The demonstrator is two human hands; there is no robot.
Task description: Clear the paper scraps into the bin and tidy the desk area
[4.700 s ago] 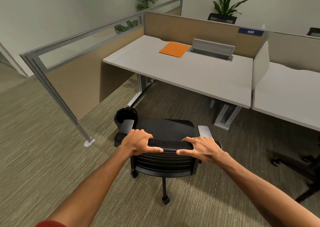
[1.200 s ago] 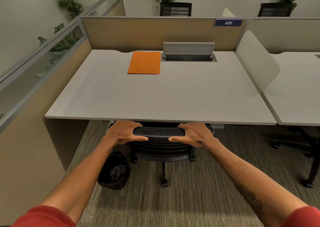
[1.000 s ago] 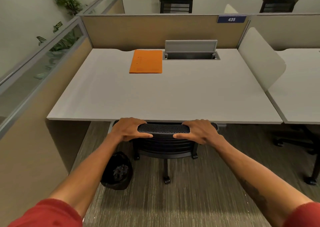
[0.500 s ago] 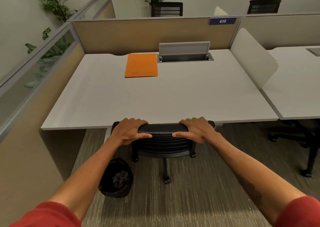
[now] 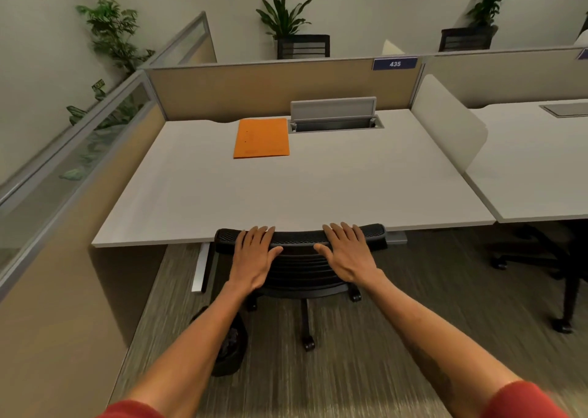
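Observation:
A black mesh office chair stands pushed in, its top rail at the front edge of the grey desk. My left hand and my right hand lie flat over the chair's back with fingers stretched out, not curled around the rail. An orange folder lies at the back of the desk. A black bin with paper scraps inside sits on the carpet under my left forearm, partly hidden by it.
A grey cable tray with its lid up sits beside the folder. Tan partitions wall the desk at the back and left. A white divider separates the neighbouring desk. Another chair's base stands at right.
The chair has rolled further under the desk. Both hands have loosened from gripping its top rail and now rest flat and spread on it. The view has tilted up.

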